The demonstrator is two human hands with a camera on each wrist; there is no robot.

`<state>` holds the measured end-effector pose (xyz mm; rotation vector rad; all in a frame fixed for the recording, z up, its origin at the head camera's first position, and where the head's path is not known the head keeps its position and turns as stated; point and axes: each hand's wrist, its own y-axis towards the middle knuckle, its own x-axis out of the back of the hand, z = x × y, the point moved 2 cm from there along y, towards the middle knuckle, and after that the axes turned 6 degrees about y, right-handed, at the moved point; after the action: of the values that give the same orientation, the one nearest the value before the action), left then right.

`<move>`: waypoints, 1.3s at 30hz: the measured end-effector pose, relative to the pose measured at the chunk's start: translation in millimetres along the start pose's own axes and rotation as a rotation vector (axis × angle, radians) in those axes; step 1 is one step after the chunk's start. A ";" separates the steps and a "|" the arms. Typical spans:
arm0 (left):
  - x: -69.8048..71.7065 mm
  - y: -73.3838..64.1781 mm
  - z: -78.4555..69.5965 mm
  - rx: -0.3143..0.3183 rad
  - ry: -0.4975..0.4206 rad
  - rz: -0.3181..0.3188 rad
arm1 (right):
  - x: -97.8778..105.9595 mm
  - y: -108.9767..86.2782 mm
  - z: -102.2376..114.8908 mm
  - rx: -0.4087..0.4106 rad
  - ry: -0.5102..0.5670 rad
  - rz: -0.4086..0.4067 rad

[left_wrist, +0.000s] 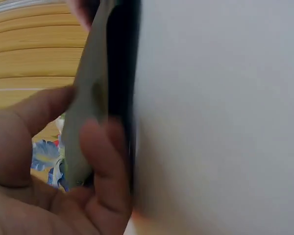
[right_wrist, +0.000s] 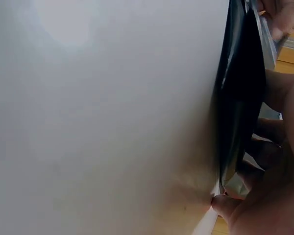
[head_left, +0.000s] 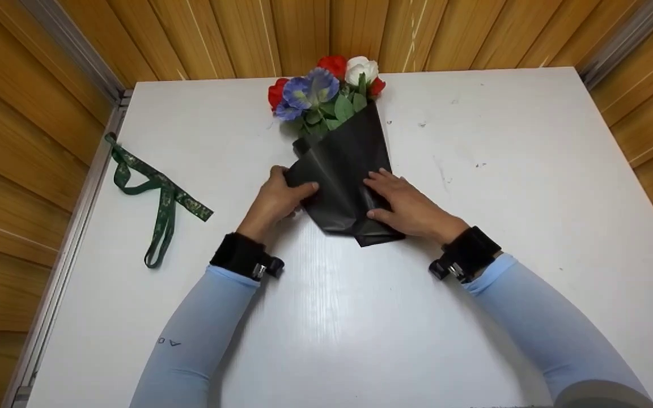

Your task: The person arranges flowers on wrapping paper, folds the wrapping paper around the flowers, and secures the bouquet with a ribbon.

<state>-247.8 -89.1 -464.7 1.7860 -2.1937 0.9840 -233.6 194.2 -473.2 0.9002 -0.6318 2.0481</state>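
A bouquet wrapped in black paper [head_left: 340, 175] lies on the white table. Red flowers, a white flower [head_left: 361, 70] and blue-violet flowers [head_left: 310, 90] with green leaves show at its top. At the wrap's left edge my left hand [head_left: 279, 198] pinches the paper, thumb on top and fingers at the underside; the left wrist view shows the paper [left_wrist: 83, 122] between thumb and fingers. My right hand [head_left: 411, 208] rests on the wrap's lower right, its fingers fairly straight and spread. In the right wrist view, the hand [right_wrist: 272, 191] is partly cut off beside the black paper.
A dark green patterned ribbon [head_left: 162, 184] lies looped on the left of the table [head_left: 530, 198]. Wood-patterned panels [head_left: 355, 34] stand behind and at both sides. A metal rail [head_left: 71, 243] runs along the left edge.
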 end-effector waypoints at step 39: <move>0.1 2.8 2.7 -0.103 0.428 -0.146 | 15.1 -2.4 -17.8 -0.061 0.013 0.111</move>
<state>-249.6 -90.5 -467.8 1.4973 -1.7939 1.0791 -244.8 214.8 -472.4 0.8327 -0.7482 2.1193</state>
